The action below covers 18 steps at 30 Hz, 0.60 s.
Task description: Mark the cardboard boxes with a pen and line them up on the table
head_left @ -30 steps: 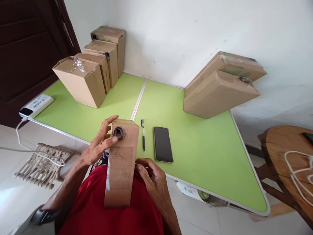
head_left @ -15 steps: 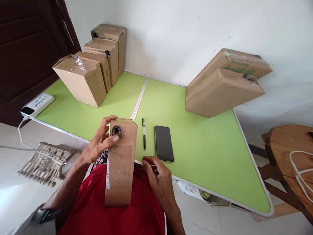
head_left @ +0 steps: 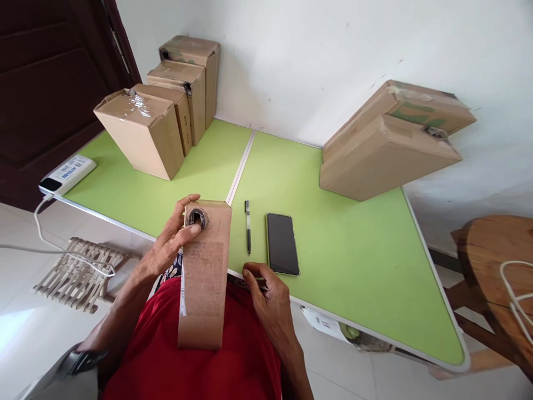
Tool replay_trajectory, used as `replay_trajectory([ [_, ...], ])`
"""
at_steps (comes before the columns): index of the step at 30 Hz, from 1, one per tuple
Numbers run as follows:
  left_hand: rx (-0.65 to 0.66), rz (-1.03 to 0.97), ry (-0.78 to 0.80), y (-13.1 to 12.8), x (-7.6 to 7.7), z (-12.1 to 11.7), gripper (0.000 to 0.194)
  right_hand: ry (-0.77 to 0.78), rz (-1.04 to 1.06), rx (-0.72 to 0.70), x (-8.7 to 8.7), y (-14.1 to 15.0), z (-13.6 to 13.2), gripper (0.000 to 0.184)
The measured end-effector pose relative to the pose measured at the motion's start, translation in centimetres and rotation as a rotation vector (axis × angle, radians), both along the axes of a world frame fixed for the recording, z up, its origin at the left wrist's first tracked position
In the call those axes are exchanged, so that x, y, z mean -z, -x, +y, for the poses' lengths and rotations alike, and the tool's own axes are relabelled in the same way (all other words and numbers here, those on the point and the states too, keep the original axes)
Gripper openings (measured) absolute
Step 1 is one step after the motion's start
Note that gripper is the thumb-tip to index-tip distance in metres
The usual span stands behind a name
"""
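Observation:
My left hand [head_left: 172, 236] grips a narrow brown cardboard box [head_left: 204, 278] at its upper left side. The thumb lies on the front face, at the lower rim of a round hole ringed with dark scorched-looking or scribbled marks; the other fingers are partly hidden behind the box. Against my red shirt, the box's lower end hangs down. My right hand [head_left: 270, 297] rests at the table's front edge, fingers curled and thumb close to the index finger, with nothing visible in it. Just beyond it lie a black phone [head_left: 283, 244] and a pen [head_left: 248, 228].
Several cardboard boxes [head_left: 166, 128] stand in a row at the left of the green table [head_left: 353, 266]. Two more boxes [head_left: 387, 155] lean by the wall at right. A white power bank [head_left: 69, 173] with a cable sits at the left edge. A wooden stool [head_left: 495, 250] stands at right.
The camera view has shifted slightly, so the table and its boxes appear a little further right. Both hands keep their hold and pose; the held box has barely moved.

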<state>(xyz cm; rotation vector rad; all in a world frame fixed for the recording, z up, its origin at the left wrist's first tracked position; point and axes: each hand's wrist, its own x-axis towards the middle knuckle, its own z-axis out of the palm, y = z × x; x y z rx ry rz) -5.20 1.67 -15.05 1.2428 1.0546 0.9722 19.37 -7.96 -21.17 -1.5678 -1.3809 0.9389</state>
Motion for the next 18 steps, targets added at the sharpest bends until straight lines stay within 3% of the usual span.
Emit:
replay_trajectory([
  [11, 0.022, -0.020, 0.028, 0.4, 0.1, 0.0, 0.074, -0.053, -0.001, 0.070, -0.4, -0.1, -0.2, 0.026],
  [15, 0.018, -0.064, 0.015, 0.6, 0.2, 0.0, 0.075, -0.146, 0.012, 0.280, -2.5, -1.2, -1.0, 0.024],
  [18, -0.016, -0.059, -0.031, 0.8, 0.7, 0.0, 0.072, -0.318, 0.067, 0.446, -4.8, -2.4, -1.3, 0.022],
])
